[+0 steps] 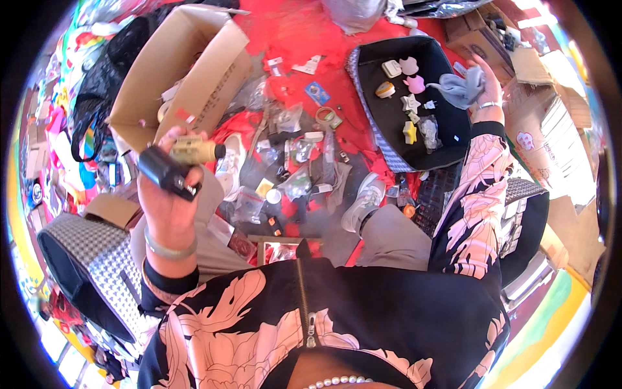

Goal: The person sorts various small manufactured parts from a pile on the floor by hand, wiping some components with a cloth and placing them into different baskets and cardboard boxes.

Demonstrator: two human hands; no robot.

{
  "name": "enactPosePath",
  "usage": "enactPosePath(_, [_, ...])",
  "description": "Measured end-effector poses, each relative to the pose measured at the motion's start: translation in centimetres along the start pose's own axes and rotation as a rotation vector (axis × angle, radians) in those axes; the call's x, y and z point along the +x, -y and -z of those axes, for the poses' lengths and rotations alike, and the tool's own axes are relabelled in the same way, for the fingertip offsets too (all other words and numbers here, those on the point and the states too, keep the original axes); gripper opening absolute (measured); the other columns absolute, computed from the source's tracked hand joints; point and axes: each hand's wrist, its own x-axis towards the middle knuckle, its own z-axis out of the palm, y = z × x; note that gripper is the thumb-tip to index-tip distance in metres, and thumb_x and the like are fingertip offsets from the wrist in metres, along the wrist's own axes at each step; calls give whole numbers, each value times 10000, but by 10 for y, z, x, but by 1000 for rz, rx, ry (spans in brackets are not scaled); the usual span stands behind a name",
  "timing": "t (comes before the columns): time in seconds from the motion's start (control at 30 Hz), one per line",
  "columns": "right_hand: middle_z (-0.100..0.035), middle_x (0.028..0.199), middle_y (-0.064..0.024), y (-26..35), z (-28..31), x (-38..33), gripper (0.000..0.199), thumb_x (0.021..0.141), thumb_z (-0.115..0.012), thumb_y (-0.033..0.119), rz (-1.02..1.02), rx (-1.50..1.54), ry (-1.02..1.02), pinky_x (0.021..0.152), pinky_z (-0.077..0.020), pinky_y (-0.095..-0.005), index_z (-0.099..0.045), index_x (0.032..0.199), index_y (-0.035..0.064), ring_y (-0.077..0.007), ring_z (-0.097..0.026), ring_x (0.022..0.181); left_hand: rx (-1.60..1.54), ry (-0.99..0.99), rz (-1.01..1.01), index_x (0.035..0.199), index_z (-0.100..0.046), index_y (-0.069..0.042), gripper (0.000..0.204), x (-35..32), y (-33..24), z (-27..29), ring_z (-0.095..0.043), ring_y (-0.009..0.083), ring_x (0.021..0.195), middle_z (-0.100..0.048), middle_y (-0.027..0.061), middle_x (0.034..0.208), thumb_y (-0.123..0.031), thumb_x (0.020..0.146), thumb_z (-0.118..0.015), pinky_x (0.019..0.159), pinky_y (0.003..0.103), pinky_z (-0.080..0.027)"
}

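My left hand (167, 194) is raised at the left and closed around a small black box (165, 172) and a tan cylindrical object (194, 150) with a dark tip. My right hand (483, 87) reaches out to the upper right and grips a grey cloth (461, 87) over the right edge of a black tray (389, 117). Inside the tray lie several small pieces: a white square one, pink ones, a yellow star and a white star. Both sleeves are black with pale pink flowers.
An open cardboard box (194, 71) stands at the upper left on a red floor covering (304, 32). Small plastic bags, a tape roll (329, 117) and scraps lie between my grey shoes (363, 201). More cardboard boxes (551, 129) are at the right, and a patterned black bin (84, 259) at the left.
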Motion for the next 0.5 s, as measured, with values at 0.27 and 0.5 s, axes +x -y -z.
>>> enactPosePath(0.27, [-617,1052,-128,-203,-189,-121,386,707,-605,187,-128,-1578,1225,846,-440,-322,-612,1068,50,-240,-591,945,-161,60,-128,1120,-450,111,384,-3,-49,20,-480,347,1064,-481,271,1138,-203,904,-404,486,248,-405])
enactPosePath(0.5, [-555,1148,-163,-414,-132,-100,513,770,-560,174,-81,-1331,467,872,-439,-419,-437,1266,124,-333,-543,1048,-54,-29,-89,1127,-422,99,384,-8,-48,30,-454,342,1102,-475,203,1124,-213,902,-432,442,201,-413])
